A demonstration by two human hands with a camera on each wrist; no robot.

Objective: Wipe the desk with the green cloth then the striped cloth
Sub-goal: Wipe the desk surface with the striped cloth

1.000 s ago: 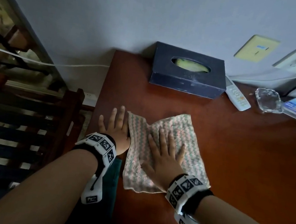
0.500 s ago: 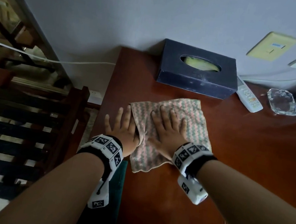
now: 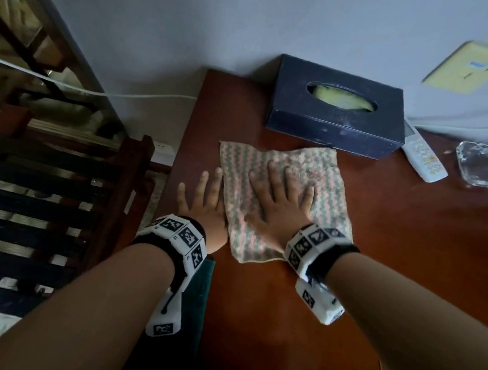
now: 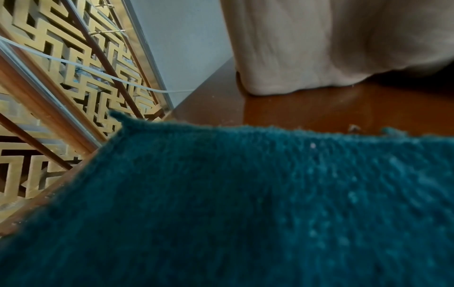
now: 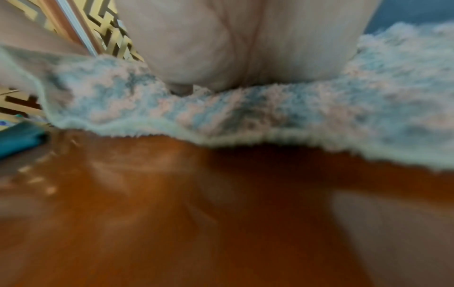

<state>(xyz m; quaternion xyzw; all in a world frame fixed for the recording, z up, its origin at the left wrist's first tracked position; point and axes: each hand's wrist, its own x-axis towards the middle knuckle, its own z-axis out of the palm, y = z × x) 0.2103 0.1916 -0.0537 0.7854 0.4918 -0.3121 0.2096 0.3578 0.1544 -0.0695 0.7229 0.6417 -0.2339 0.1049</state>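
The striped cloth (image 3: 323,183), pink and green zigzag, lies spread on the red-brown desk (image 3: 413,253), its far edge just short of a tissue box. My right hand (image 3: 279,200) lies flat on it, fingers straight and spread, pressing it down. My left hand (image 3: 203,201) rests flat on the desk at the cloth's left edge, fingers straight. The green cloth (image 3: 200,297) lies under my left forearm near the desk's left edge; in the left wrist view the green cloth (image 4: 245,203) fills the lower frame. In the right wrist view the striped cloth (image 5: 245,112) bunches under my palm.
A dark tissue box (image 3: 336,107) stands against the wall at the back. Right of it lie a white remote (image 3: 423,155) and a glass ashtray (image 3: 479,164). A dark slatted wooden chair (image 3: 41,204) stands left of the desk. A white cable (image 3: 93,90) runs along the wall.
Both hands have slid away from me toward the tissue box, the right one pushing the striped cloth along; its far edge now nearly reaches the box.
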